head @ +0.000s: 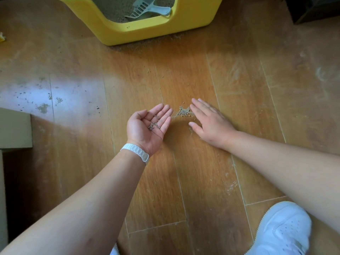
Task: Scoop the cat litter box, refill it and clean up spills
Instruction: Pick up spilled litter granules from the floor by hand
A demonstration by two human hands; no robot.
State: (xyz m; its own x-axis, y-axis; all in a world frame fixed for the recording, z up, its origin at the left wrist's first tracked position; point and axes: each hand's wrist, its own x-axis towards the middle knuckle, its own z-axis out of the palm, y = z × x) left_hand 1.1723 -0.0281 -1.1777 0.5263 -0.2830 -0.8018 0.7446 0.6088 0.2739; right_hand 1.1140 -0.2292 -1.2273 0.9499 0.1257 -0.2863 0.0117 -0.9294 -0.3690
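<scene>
A small heap of spilled grey litter pellets (pixel 183 112) lies on the wooden floor (pixel 193 172) between my hands. My left hand (pixel 149 126) lies palm up beside the heap, fingers straight, with several pellets resting in the palm. My right hand (pixel 207 122) lies palm down and flat on the floor just right of the heap, fingers straight. The yellow litter box (pixel 147 28) stands at the top of the view, filled with sandy litter. A pale blue slotted scoop (pixel 147 9) lies inside it.
Fine litter dust lies along the box's front edge (pixel 150 42). Dark specks dot the floor at the left (pixel 44 107). A beige box corner (pixel 14 129) sits at the left edge. My white shoe (pixel 283 230) is at the bottom right. A dark object (pixel 316 8) stands top right.
</scene>
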